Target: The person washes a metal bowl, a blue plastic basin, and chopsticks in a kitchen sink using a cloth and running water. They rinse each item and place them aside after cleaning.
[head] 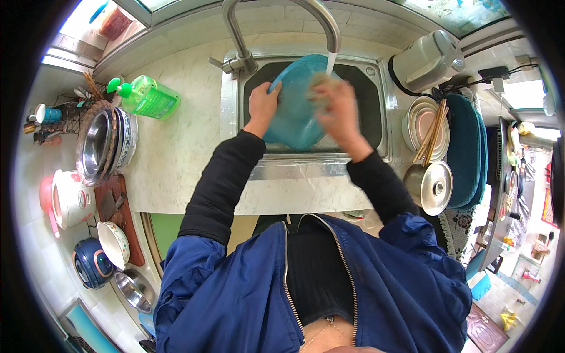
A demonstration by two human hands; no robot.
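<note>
A teal plastic basin (295,108) is tilted up inside the stainless steel sink (368,101). My left hand (263,108) grips its left rim, thumb on the inner side. Over the basin's right part is my right hand (339,110), blurred by motion. Its fingers are closed on a tan scrubbing pad (321,84), too blurred to tell whether sponge or loofah. From the curved steel faucet (334,35), water (330,62) runs down just behind that pad.
A green soap pump bottle (152,98) lies at the left, beside stacked bowls and plates (98,143). At the right are an electric kettle (426,61), nested bowls (417,128) with chopsticks (431,132) across them, and a lidded steel pot (430,187).
</note>
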